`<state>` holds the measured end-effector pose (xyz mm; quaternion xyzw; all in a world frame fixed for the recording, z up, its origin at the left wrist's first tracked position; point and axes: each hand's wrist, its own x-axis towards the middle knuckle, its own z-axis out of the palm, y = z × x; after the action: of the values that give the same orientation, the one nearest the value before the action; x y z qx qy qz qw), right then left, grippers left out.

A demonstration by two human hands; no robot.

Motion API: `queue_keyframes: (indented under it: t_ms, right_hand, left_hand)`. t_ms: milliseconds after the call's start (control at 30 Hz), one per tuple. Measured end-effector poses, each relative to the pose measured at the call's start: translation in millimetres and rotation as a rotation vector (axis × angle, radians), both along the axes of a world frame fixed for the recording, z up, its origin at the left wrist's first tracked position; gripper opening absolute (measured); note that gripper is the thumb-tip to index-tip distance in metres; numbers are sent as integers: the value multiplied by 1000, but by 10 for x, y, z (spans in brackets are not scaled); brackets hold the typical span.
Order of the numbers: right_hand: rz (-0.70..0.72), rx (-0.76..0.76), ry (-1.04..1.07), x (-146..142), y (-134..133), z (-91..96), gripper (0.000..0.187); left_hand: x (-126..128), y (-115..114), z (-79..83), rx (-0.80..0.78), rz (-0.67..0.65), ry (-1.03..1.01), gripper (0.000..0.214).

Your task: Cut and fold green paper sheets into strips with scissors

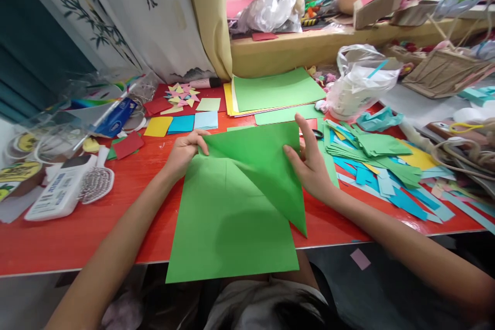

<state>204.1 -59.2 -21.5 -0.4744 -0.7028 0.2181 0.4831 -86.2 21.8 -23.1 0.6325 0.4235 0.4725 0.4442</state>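
Green paper (228,227), smooth and matte, is held up at the near edge of the glossy red table (147,232), its lower part reaching past that edge. The lower panel is a broad four-sided sheet with faint creases; over its upper right lies a slanting flap that tapers to a sharp point. From where I stand, I cannot tell whether panel and flap are one piece. The left hand (192,145) pinches the upper left corner, its fingers closed on the paper. The right hand (311,162) is at the flap's right edge, thumb on the front and index finger straight and spread; the others are partly hidden, and I cannot tell how firmly they grip. Beyond lies a stack of flat coloured sheets (278,90). To the right, narrow blue strips (406,203) and green offcuts (382,144) overlap loosely beside a crinkled, translucent plastic bag (359,75).
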Motion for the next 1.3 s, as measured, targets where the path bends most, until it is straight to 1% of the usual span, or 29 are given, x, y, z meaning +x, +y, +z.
queue_keyframes:
  t_ms: [67,133,200,300,400,433,500,567,633,700,733,833,867,900,933,967,1033,1067,1133,1200,1233,1300]
  right_hand:
    - [-40,56,-21,14,29,12,60]
    - [-30,77,-28,25,52,27,54]
    - [-18,58,-26,37,67,39,49]
    - [-39,-5,-24,50,81,39,41]
    - [-2,-37,0,57,91,29,38]
    - [25,-45,19,59,95,26,38]
    - [59,-64,69,63,109,16,37]
    - [39,-92,135,69,135,3,36]
    - [1,-119,201,77,172,-13,35]
    - [-4,-142,268,84,213,-24,36]
    - [13,-162,310,88,232,-27,41]
    - [116,-300,445,102,270,-32,73]
    - [152,-365,470,107,277,-37,80]
    - [180,-427,477,111,281,-44,79]
    - [197,-476,473,114,283,-55,72]
    - [205,-511,466,114,283,-68,61]
    - [210,-550,480,110,280,-95,41]
    - [204,-556,502,106,278,-104,35]
    - [173,-543,525,102,274,-110,32]
    - [122,-515,501,106,271,-96,30]
    - [96,-510,486,110,270,-84,29]
    - [61,-523,484,122,268,-54,28]
  left_hand:
    - [-16,27,-5,22,59,4,17]
    - [-21,44,7,-25,91,-10,15]
    - [-13,42,33,-107,91,-18,11]
    - [22,12,63,-204,63,-6,23]
    - [71,-20,57,-208,51,75,28]
    - [87,-27,49,-204,35,87,33]
    - [111,-34,34,-214,-28,42,55]
    - [126,-35,24,-224,-89,-69,76]
    - [133,-32,21,-202,-102,-160,86]
    - [137,-26,21,-183,-80,-205,84]
    - [140,-22,20,-188,-61,-216,79]
    - [150,-9,23,-178,46,-266,55]
    - [154,-6,29,-160,87,-290,47]
    - [157,-6,39,-144,118,-314,41]
    - [159,-9,54,-140,133,-332,38]
    - [161,-18,72,-154,135,-343,38]
    - [165,-55,110,-245,98,-328,41]
    - [168,-80,126,-311,57,-299,42]
    - [173,-137,139,-443,-48,-215,41]
    - [178,-184,129,-526,-134,-139,39]
    - [177,-200,119,-536,-152,-121,38]
    - [165,-211,99,-498,-152,-114,33]
